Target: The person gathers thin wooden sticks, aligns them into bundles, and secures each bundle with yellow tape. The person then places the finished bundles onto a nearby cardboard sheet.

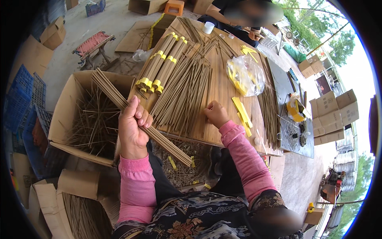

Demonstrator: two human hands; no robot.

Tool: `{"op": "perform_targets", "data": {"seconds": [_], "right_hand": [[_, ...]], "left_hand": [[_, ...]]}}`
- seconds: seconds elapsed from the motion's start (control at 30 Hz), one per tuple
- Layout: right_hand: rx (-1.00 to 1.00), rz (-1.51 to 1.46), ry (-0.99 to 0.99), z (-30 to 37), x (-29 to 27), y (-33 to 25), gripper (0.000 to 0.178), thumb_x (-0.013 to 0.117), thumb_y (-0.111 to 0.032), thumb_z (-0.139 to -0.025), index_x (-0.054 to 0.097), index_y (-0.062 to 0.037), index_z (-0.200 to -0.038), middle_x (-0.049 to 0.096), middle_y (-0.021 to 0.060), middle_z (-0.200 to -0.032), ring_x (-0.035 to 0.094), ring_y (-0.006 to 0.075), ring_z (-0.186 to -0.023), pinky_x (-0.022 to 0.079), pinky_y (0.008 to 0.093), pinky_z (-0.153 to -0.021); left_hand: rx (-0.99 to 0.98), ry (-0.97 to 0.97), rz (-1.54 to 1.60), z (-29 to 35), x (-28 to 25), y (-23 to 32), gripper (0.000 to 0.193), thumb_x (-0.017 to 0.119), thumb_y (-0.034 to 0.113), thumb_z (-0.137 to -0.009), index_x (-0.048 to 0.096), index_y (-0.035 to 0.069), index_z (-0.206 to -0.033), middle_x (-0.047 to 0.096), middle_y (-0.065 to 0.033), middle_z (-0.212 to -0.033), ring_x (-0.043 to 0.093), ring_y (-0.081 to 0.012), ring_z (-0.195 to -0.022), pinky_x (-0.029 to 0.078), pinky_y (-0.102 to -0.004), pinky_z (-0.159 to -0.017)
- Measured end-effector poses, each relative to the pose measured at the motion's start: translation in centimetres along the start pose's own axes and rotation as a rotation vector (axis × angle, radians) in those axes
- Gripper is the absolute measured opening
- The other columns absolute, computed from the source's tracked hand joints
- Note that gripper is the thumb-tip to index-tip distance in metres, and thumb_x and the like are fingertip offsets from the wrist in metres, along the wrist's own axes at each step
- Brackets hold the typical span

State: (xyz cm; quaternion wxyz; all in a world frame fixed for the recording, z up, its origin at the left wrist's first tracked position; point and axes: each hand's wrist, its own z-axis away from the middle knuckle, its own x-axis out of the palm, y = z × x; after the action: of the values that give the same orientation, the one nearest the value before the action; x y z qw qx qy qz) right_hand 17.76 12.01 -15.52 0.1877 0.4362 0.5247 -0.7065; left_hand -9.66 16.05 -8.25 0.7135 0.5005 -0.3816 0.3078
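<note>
My left hand (134, 129) is closed around a bundle of thin brown sticks (108, 88), held slantwise above the table's near left edge. The upper end of this bundle reaches over an open cardboard box (61, 119). On the wooden table (217, 75), my right hand (217, 114) rests with its fingers curled; what they pinch, if anything, is hidden. Many loose brown sticks (185, 93) lie spread between my hands. Beyond them are several stacked bundles (164, 59) wrapped with yellow bands. Right of my right hand lie yellow strips (241, 113).
A clear plastic bag (246, 75) with yellow pieces stands farther back. More sticks (267, 111) line the table's right side, beside a dark board (294, 139) bearing a yellow container (295, 110). Across the table sits another person (217, 16). A stick-filled box (49, 203) stands lower left.
</note>
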Motion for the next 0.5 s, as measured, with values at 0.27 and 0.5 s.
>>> {"op": "perform_targets", "data": {"seconds": [0.27,0.5], "right_hand": [[0.026,0.258,-0.176,-1.1,-0.7,-4.3,0.034,0.055,-0.031,-0.080,0.059,0.0027,-0.078,0.061,0.0196,-0.078,0.060,0.0315,-0.077,0.048,0.0388,-0.069],[0.052,0.217,-0.216,-3.4,0.0,-5.5,0.048,0.057,-0.037,-0.077,0.059,0.0078,-0.062,0.058,0.0145,-0.051,0.060,0.0245,-0.050,0.050,0.0336,-0.056]], "left_hand": [[-0.068,0.000,0.015,-0.2,-0.2,-0.7,0.014,0.056,0.019,-0.085,0.051,0.008,-0.079,0.039,0.0051,-0.051,0.033,-0.0045,-0.039,0.029,-0.0192,-0.035],[-0.069,0.006,-0.015,-0.1,-0.1,-0.9,0.014,0.057,0.020,-0.085,0.051,0.009,-0.079,0.039,0.0054,-0.051,0.034,-0.0041,-0.040,0.029,-0.0190,-0.035]]}}
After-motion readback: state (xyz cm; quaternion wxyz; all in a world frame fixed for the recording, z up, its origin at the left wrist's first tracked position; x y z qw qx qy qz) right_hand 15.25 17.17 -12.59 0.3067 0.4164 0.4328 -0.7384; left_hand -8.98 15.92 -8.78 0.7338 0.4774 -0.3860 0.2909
